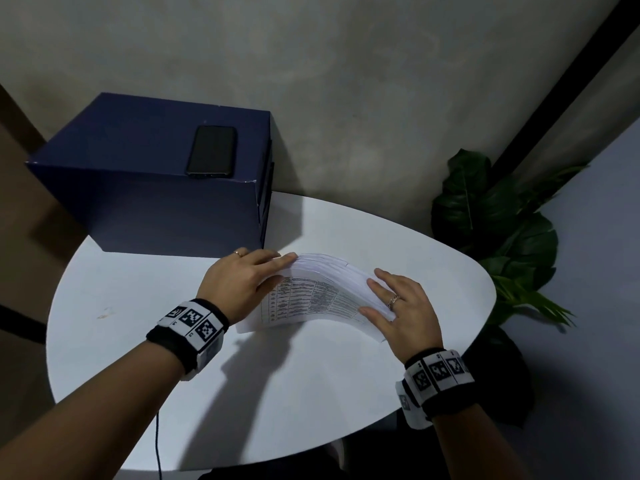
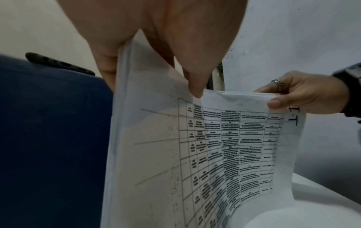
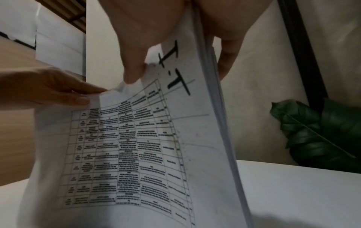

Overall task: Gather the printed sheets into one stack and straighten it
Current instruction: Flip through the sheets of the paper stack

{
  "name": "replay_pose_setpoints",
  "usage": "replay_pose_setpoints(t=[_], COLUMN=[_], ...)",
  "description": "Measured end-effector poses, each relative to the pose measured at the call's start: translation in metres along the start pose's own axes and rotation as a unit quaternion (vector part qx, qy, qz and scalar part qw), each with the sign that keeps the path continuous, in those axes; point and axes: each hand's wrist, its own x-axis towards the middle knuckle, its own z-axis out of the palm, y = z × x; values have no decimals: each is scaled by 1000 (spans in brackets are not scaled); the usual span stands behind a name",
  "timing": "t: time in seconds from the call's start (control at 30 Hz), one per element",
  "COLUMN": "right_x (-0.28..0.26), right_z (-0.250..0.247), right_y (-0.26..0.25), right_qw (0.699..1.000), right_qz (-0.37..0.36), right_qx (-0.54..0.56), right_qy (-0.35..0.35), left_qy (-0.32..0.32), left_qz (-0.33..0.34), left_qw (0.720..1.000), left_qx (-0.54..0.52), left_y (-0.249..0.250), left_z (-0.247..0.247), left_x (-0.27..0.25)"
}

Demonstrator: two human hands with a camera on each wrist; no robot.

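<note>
Nearest the person, the white table [image 1: 145, 341] carries the stack of printed sheets [image 1: 311, 299], which stands on its lower edge and bows toward the viewer, its front page showing a printed grid. The left hand [image 1: 239, 282] grips the stack's left end, thumb on the front page and fingers behind. The right hand [image 1: 401, 306] grips the right end the same way, a ring [image 1: 394, 301] on one finger; the wrist views show each thumb pinching the paper. Behind the stack sits a dark blue box [image 1: 156, 188] with a black phone [image 1: 212, 151] lying on top. Farther right, a leafy plant [image 1: 498, 216] stands against the grey wall.
</note>
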Motion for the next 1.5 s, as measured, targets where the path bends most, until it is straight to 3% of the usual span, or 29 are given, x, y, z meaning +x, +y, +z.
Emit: replay_pose_setpoints(t=[0.27, 0.4, 0.53, 0.67, 0.77, 0.97, 1.13, 1.27, 1.37, 1.5], right_x=[6, 10, 13, 11, 11, 18, 27, 23, 29, 49], right_z=[-6, -7, -5, -2, -4, -12, -31, -26, -29, -46], right_y=[-4, -2, -1, -2, -4, -14, -19, -18, -28, -54], right_qw=[1000, 997, 999, 999, 999, 988, 984, 972, 978, 988], right_qz=[16, 6, 29, -22, -19, 111, 142, 171, 128, -4], right_qx=[1, -64, -32, -14, -39, -70, -77, -81, -112, -153], right_qy=[-16, -40, -16, 19, 12, -76, -70, -142, -119, -22], left_qy=[-34, -56, -45, -40, -57, -168, -152, -239, -254, -213], left_qz=[24, 19, 24, 50, 42, -26, -22, -35, -48, -19], left_qw=[999, 998, 999, 998, 997, 984, 987, 969, 966, 977], left_qx=[15, 13, 6, 8, 13, 55, 50, 53, 31, 11], left_y=[-3, -6, -5, -7, -7, 0, 4, 7, 21, 56], left_z=[-6, -8, -9, -6, -6, -13, -26, -20, -19, -22], left_x=[6, 10, 14, 16, 19, 30, 32, 23, 36, 59])
